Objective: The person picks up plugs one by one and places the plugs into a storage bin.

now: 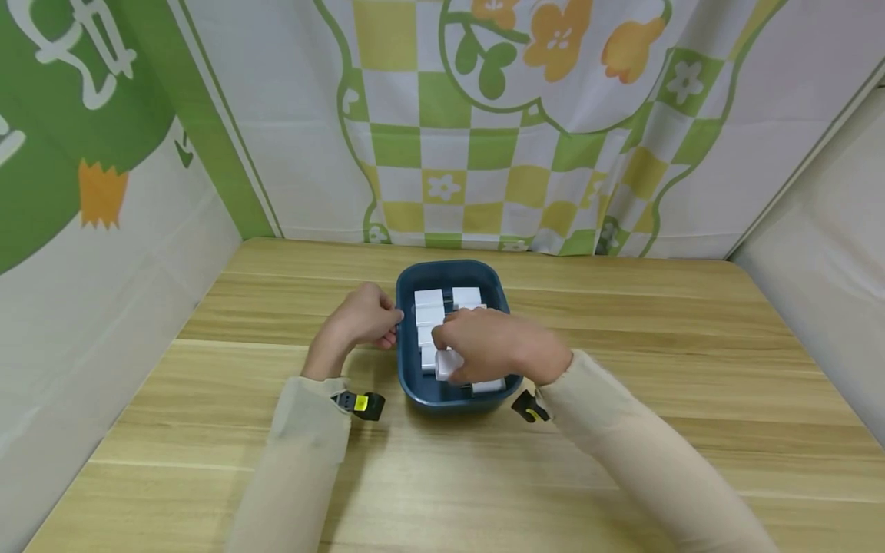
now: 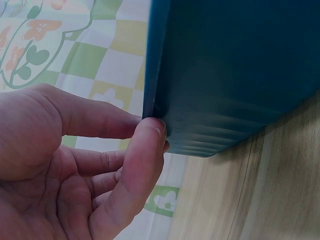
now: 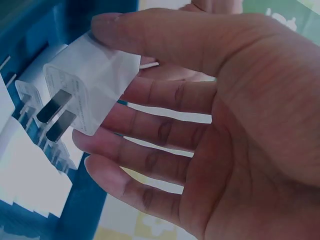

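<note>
A dark blue plastic bin (image 1: 449, 402) stands on the table. At its left side my left hand (image 1: 366, 316) pinches the rim (image 2: 151, 85) between thumb and fingers. My right hand (image 1: 494, 344) is over the bin, holding a white two-pin charger plug (image 3: 92, 75) between thumb and fingers. Its two flat metal prongs (image 3: 54, 106) point away from the palm. Inside the bin, white charger plugs (image 1: 429, 299) stand in a column along the left, and several more lie on the right side (image 1: 466, 296). The right hand hides part of the contents.
The bin rests on a light wood-grain table (image 1: 622, 461). A patterned curtain (image 1: 442, 184) hangs behind the far edge, with white sheeting (image 1: 823, 192) at the right. Each wrist carries a small black camera, the left camera (image 1: 369, 405) near the bin's front left corner.
</note>
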`<state>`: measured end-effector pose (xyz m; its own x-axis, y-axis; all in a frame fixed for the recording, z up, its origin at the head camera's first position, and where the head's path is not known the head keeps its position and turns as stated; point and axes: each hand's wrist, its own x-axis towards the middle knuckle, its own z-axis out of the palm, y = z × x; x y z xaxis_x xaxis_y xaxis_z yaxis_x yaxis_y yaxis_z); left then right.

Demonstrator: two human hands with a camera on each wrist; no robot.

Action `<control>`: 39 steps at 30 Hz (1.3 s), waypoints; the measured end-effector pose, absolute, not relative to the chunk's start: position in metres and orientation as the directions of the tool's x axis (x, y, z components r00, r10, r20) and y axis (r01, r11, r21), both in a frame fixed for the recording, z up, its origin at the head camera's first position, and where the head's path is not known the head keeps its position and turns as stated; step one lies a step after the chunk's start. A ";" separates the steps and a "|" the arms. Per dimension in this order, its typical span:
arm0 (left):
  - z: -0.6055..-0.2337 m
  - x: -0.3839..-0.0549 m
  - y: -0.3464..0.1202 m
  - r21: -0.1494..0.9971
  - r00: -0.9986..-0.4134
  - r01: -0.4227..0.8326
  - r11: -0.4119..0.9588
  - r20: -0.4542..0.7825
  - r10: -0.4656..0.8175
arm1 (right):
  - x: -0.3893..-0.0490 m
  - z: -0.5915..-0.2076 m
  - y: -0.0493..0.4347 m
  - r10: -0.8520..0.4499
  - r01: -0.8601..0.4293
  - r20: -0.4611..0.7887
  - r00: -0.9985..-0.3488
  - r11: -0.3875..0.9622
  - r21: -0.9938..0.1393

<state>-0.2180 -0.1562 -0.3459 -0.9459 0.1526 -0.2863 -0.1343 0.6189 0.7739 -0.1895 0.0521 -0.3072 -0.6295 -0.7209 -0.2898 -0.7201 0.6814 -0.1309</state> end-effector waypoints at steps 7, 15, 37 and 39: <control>-0.347 -0.219 -0.157 0.776 -0.945 -0.133 0.616 -0.287 0.158 | -0.192 -0.315 0.041 -0.736 -0.740 -0.328 -0.592 0.657 -0.140; -0.348 -0.219 -0.158 0.766 -0.945 -0.124 0.631 -0.285 0.159 | -0.193 -0.324 0.032 -0.744 -0.749 -0.367 -0.558 0.642 -0.163; -0.347 -0.219 -0.158 0.774 -0.948 -0.113 0.623 -0.272 0.167 | -0.194 -0.339 0.021 -0.737 -0.756 -0.391 -0.552 0.640 -0.140; -0.347 -0.219 -0.157 0.772 -0.948 -0.118 0.624 -0.275 0.161 | -0.193 -0.340 0.019 -0.727 -0.750 -0.397 -0.561 0.649 -0.129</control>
